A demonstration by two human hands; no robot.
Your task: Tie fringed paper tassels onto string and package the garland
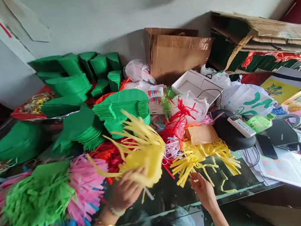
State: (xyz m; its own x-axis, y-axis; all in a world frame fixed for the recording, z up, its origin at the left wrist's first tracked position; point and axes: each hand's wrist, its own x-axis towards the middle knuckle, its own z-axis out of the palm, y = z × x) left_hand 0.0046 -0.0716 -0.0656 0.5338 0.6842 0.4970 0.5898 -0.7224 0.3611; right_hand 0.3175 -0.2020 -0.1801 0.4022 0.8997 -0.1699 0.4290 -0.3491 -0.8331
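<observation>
A yellow fringed paper bunch (142, 154) sits in the person's left hand (125, 190), held up above the table edge, its fingers curled and pressed around the gathered base while the strips fan out on top. The right hand (203, 192) stays lower and apart, fingers loosely together and tips raised, holding nothing I can make out, just below a heap of loose yellow fringe (202, 160). That heap lies on a dark glass tabletop (179, 195), among red paper strips (106, 157) and stacks of green cut paper (121, 108). Pink-and-green fringed bunches (39, 199) crowd the left, and a cardboard box (175, 54) leans against the grey wall (97, 19).
</observation>
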